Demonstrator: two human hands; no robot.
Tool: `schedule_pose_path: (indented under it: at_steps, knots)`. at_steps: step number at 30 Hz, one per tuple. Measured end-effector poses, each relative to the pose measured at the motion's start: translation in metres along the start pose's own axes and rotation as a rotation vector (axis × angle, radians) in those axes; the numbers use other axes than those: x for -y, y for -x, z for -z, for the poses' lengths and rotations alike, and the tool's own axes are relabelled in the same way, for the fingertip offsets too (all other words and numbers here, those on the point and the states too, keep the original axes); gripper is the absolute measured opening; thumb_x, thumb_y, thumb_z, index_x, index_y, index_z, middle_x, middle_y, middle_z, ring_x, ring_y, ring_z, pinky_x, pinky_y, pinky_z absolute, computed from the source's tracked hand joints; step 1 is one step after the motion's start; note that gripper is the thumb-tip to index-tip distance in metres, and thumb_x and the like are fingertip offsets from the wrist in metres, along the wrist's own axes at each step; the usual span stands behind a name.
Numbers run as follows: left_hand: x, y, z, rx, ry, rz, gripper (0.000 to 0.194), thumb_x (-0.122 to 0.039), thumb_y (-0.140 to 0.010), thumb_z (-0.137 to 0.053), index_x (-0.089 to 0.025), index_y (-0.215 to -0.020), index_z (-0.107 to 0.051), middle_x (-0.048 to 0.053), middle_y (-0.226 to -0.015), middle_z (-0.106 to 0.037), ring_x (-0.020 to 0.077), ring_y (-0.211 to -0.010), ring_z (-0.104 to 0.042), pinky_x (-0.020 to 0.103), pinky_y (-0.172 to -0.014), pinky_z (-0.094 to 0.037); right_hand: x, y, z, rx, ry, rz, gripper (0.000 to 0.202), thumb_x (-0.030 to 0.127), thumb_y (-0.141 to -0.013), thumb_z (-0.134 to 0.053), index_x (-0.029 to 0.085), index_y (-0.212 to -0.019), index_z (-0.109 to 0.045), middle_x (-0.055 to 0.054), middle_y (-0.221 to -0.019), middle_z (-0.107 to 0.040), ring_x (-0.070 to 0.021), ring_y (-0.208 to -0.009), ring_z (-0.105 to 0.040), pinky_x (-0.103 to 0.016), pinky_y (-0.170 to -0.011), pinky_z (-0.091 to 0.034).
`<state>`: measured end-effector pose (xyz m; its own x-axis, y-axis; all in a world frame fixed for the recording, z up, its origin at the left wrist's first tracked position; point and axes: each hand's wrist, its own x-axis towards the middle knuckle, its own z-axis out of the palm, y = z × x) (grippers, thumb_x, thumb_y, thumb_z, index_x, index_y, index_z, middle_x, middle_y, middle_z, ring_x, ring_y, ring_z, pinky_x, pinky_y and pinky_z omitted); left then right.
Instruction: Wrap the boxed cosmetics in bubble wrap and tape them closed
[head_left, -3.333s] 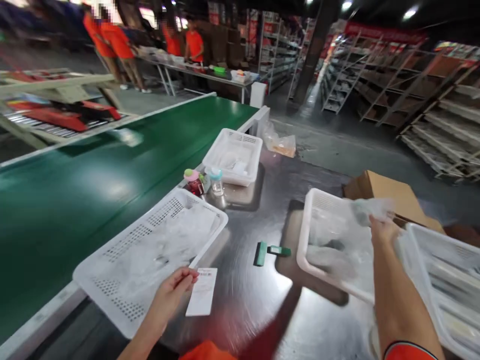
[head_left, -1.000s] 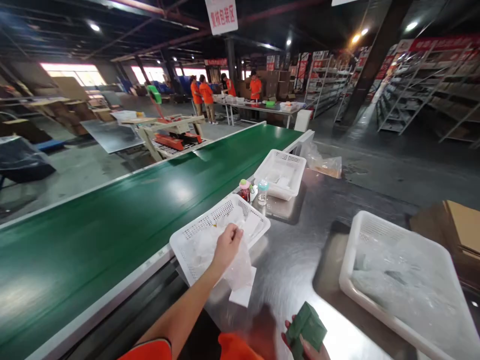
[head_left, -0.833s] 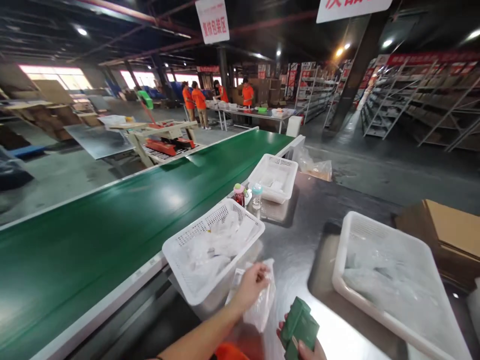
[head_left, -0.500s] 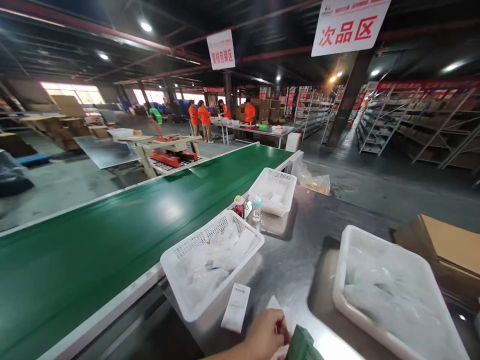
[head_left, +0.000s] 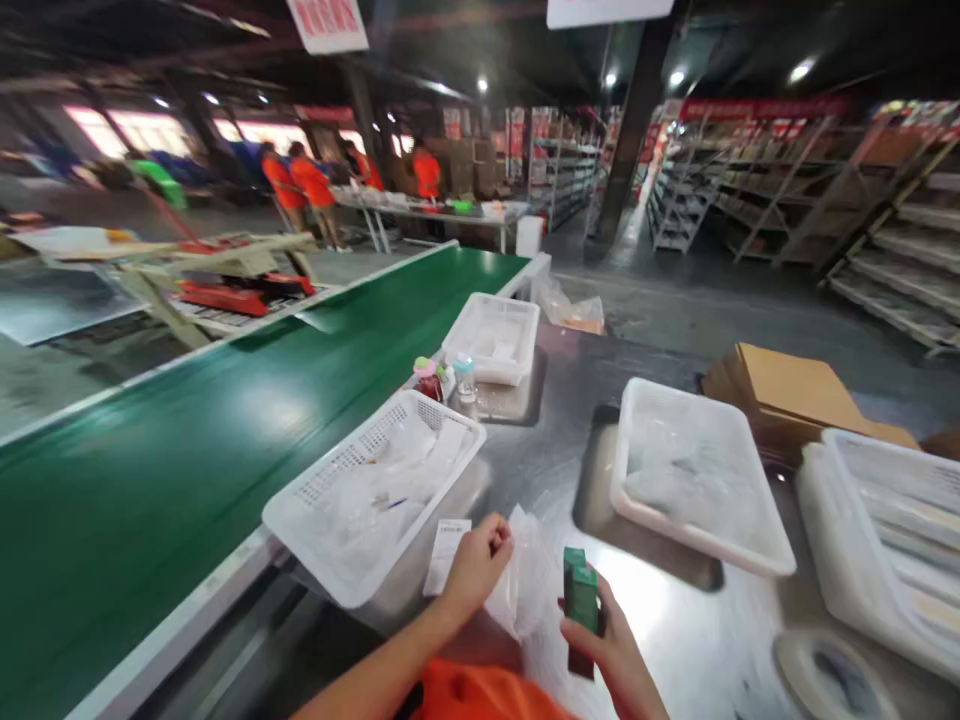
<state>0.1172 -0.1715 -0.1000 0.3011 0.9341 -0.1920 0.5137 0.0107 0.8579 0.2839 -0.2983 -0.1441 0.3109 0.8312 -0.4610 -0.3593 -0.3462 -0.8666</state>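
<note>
My left hand (head_left: 478, 562) is closed in a pinch at the left edge of a clear plastic bag (head_left: 523, 578), over the metal table; its fingertips are partly hidden. To the right of the bag, my right hand (head_left: 609, 640) grips two small dark green boxes (head_left: 581, 603), held upright side by side. Beside my left hand lies a white printed slip (head_left: 444, 550), partly covered by the hand. Just beyond it stands a white basket (head_left: 289, 515) with clear plastic packets inside.
Left of the metal table (head_left: 551, 470) runs a green conveyor belt (head_left: 187, 440). A white tray (head_left: 622, 460) of bagged items, stacked white baskets (head_left: 821, 540), a tape roll (head_left: 829, 675) and cardboard (head_left: 795, 385) are at right. Two bottles (head_left: 465, 380) stand near a far basket (head_left: 491, 305).
The camera view has turned right and downward. My right hand, the green boxes and the plastic bag now show more fully. My left hand stays closed near the slip.
</note>
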Motion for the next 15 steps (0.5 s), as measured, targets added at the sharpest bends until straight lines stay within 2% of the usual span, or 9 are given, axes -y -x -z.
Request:
schedule_pose_path:
  at_steps: [3, 5, 7, 9, 12, 15]
  knots:
    - [-0.011, 0.003, 0.0, 0.005, -0.129, -0.049, 0.016, -0.034, -0.083, -0.046, -0.022, -0.074, -0.051, -0.005, -0.058, -0.045, 0.0139, -0.057, -0.045, 0.027, -0.06, -0.029, 0.012, 0.018, -0.006, -0.011, 0.099, 0.087, 0.097, 0.053, -0.051, -0.087, 0.026, -0.136, -0.051, -0.013, -0.131, -0.06, -0.0361, -0.121, -0.057, -0.052, -0.103, -0.045]
    - [-0.016, 0.007, -0.007, 0.05, -0.187, -0.106, 0.023, -0.039, -0.086, -0.043, -0.022, -0.071, -0.049, -0.005, -0.057, -0.045, 0.014, -0.057, -0.044, 0.027, -0.061, -0.028, 0.024, 0.031, -0.012, 0.121, 0.09, 0.113, 0.091, 0.051, -0.056, -0.086, 0.026, -0.137, -0.05, -0.013, -0.138, -0.055, -0.0347, -0.126, -0.053, -0.049, -0.106, -0.042]
    - [-0.019, 0.011, -0.013, 0.117, -0.191, -0.14, 0.028, -0.041, -0.089, -0.04, -0.023, -0.069, -0.046, -0.004, -0.057, -0.046, 0.0141, -0.057, -0.044, 0.027, -0.06, -0.028, 0.034, 0.04, -0.019, 0.29, 0.025, 0.106, 0.086, 0.051, -0.061, -0.084, 0.027, -0.137, -0.05, -0.013, -0.136, -0.056, -0.0332, -0.121, -0.057, -0.048, -0.103, -0.044]
    - [-0.021, 0.011, -0.017, 0.153, -0.16, -0.135, 0.029, -0.043, -0.089, -0.039, -0.023, -0.07, -0.046, -0.004, -0.057, -0.048, 0.0143, -0.056, -0.046, 0.027, -0.059, -0.03, 0.039, 0.042, -0.024, 0.359, -0.027, 0.079, 0.084, 0.052, -0.062, -0.082, 0.027, -0.136, -0.05, -0.012, -0.131, -0.058, -0.0316, -0.113, -0.06, -0.048, -0.097, -0.047]
    - [-0.023, 0.008, -0.015, 0.163, -0.14, -0.14, 0.027, -0.044, -0.087, -0.042, -0.022, -0.072, -0.051, -0.002, -0.058, -0.054, 0.0154, -0.058, -0.052, 0.026, -0.06, -0.037, 0.034, 0.036, -0.026, 0.277, 0.003, 0.026, 0.081, 0.049, -0.058, -0.083, 0.025, -0.13, -0.055, -0.008, -0.118, -0.062, -0.0281, -0.103, -0.061, -0.044, -0.092, -0.047]
    - [-0.016, 0.014, -0.013, 0.212, -0.233, -0.211, 0.027, -0.043, -0.086, -0.044, -0.022, -0.08, -0.06, -0.001, -0.058, -0.062, 0.0175, -0.057, -0.06, 0.027, -0.058, -0.042, 0.019, 0.033, -0.024, 0.211, 0.093, -0.063, 0.064, 0.042, -0.061, -0.08, 0.022, -0.118, -0.06, -0.002, -0.095, -0.065, -0.0227, -0.089, -0.06, -0.037, -0.084, -0.048]
